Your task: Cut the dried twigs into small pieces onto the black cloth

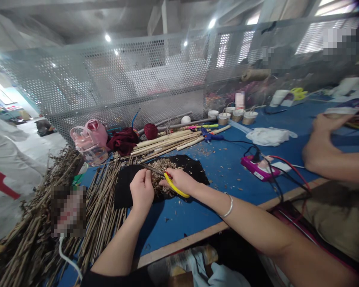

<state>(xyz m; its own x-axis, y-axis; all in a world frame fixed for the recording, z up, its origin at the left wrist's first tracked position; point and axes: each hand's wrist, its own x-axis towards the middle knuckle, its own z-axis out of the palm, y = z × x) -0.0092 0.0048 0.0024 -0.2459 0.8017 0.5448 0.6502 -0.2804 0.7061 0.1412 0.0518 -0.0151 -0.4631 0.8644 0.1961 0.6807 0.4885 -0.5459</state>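
My right hand (181,181) is closed around the yellow-handled scissors (175,186), whose blades point left toward my left hand. My left hand (142,187) has its fingers pinched together near the blade tips; whatever it holds is too small to make out. Both hands are over a black cloth (124,181) on the blue table (179,223). Dry brown clippings (163,164) lie heaped on the cloth, partly hidden by my hands.
Dry stems (98,207) cover the left side. Behind are pale sticks (167,141), a blue glue gun (211,136) and a pink bottle (92,139). To the right are a magenta power strip (260,167), with cables, and another person's arm (332,155).
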